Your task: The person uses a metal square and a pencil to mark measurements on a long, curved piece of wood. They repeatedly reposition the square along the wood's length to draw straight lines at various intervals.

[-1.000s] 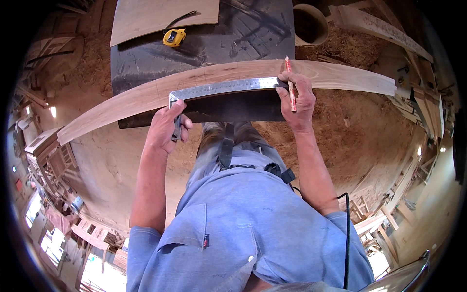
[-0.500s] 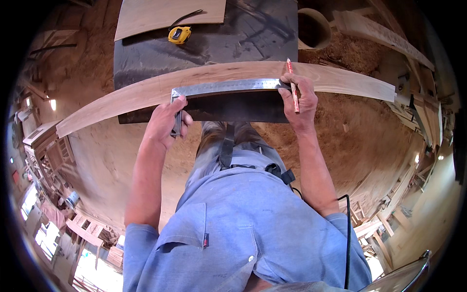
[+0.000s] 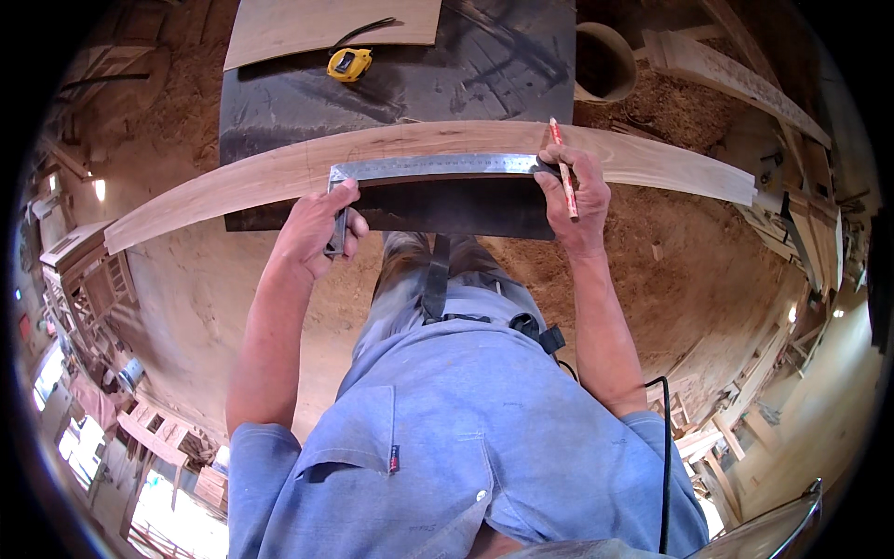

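Observation:
A long wooden board (image 3: 447, 136) lies across a dark tabletop (image 3: 447, 84), both ends reaching past its sides. Along the board's near edge runs a metal try square (image 3: 438, 166) with a graduated blade. My left hand (image 3: 319, 224) is closed around its short handle at the blade's left end. At the other end, my right hand (image 3: 575, 205) pinches the blade near its tip. That same hand also holds a red and white pencil (image 3: 564, 175) between its fingers, the point facing away from me. Part of the handle is hidden by my left fingers.
A yellow tape measure (image 3: 349, 64) with a black strap sits on the tabletop near a flat wooden panel (image 3: 326, 28). Beyond the right side stands a round bin-like tube (image 3: 603, 61). Timber pieces (image 3: 736, 84) lie at right; a wooden frame (image 3: 88, 270) stands at left.
Both hands keep their hold on the square and pencil. The view has shifted slightly; the square looks almost unmoved against the board.

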Tool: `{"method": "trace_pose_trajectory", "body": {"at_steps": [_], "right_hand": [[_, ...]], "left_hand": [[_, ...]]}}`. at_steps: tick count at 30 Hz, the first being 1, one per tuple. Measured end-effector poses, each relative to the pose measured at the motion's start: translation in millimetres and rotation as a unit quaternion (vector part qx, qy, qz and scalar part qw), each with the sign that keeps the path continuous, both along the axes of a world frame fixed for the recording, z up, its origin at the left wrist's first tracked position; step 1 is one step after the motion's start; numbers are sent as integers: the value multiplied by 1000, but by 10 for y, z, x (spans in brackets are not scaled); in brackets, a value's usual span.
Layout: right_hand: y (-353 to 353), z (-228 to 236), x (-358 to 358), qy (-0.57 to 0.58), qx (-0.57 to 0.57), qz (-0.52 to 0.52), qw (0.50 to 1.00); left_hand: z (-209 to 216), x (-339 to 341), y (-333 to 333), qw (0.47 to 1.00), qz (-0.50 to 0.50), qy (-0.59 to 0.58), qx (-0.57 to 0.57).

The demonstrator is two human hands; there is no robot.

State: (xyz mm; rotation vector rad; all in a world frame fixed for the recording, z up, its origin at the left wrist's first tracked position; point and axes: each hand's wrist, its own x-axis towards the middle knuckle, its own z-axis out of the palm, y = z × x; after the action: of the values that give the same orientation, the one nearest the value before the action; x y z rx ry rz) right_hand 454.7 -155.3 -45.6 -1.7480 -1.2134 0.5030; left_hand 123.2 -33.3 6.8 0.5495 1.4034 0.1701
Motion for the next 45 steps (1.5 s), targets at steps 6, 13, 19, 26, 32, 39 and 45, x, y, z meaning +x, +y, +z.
{"method": "trace_pose_trajectory", "body": {"at_steps": [6,13,19,26,32,39,45], "right_hand": [[26,75,0,35,-13,-8,999],[223,319,-30,225,-17,-31,974],[422,197,-169,332,-51,7,942],[581,257,-103,274,-168,16,947],[626,192,-73,292,-182,48,938],[668,162,-81,267,-199,50,942],[683,192,-77,259,-206,54,942]], "left_hand": [[9,25,6,1000,2,6,1],[50,73,-6,999,-1,33,7],[7,52,-10,1000,0,22,11],[-5,46,-20,1000,0,15,13],[-4,38,-22,1000,0,13,13],[-12,37,-28,1000,1,14,15],[29,61,-32,1000,3,14,20]]}}
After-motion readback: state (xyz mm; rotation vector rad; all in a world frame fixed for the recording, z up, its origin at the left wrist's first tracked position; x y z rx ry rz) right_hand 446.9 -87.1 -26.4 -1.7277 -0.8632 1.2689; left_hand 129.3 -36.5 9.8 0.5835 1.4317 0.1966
